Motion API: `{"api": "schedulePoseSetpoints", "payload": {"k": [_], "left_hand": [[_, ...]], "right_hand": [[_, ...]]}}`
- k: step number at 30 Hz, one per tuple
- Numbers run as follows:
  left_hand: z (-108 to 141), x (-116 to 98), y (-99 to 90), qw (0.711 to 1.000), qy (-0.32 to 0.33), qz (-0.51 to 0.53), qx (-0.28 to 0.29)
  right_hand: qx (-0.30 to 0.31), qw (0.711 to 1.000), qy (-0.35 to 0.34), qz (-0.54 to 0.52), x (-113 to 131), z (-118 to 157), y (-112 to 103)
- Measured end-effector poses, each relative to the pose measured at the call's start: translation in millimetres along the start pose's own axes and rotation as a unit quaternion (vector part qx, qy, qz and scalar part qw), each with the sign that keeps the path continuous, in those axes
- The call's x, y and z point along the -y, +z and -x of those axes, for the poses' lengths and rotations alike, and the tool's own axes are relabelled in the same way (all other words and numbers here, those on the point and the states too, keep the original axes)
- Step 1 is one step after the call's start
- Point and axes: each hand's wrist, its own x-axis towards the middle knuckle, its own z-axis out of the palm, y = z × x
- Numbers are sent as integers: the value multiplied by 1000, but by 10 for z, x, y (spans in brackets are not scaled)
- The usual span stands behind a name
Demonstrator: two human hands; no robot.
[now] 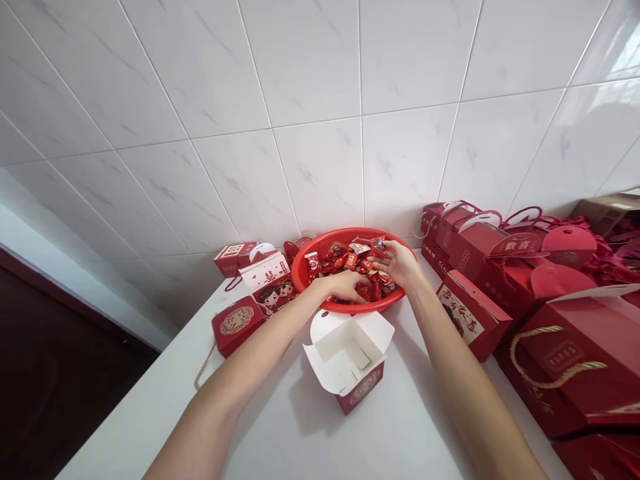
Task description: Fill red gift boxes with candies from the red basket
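Observation:
A red plastic basket [299, 273] full of wrapped candies [351, 259] stands against the wall. My left hand [345, 285] reaches over its near rim, fingers apart and touching the candies at the front; the fingertips are partly hidden among the wrappers. At the basket's right side, my right hand [400, 265] has its fingers closed around a red-wrapped candy [378, 247]. Between my forearms, just in front of the basket, sits a small red gift box [361, 393] with its white flaps raised. Its white inside shows no candy.
Left of the basket lie several red gift boxes, one with a round gold emblem [237, 325] and a cord handle. Many red boxes with rope handles [565, 353] are stacked along the right. A white tiled wall [320, 173] closes off the back of the white table [280, 427].

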Motion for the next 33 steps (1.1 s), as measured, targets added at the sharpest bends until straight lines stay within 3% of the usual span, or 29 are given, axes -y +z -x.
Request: {"api": "schedulePoseSetpoints", "payload": {"k": [6, 17, 29, 33], "left_hand": [[-199, -131, 58, 994, -39, -96, 42], [-190, -148, 80, 996, -36, -56, 66], [-276, -251, 33, 987, -87, -45, 126], [-289, -255, 76, 987, -94, -47, 121]], "right_hand": [[-2, 1000, 0, -13, -23, -48, -31], [17, 1000, -17, -17, -41, -83, -47], [11, 1000, -27, -8, -53, -71, -29], [7, 999, -31, -8, -57, -82, -32]]}}
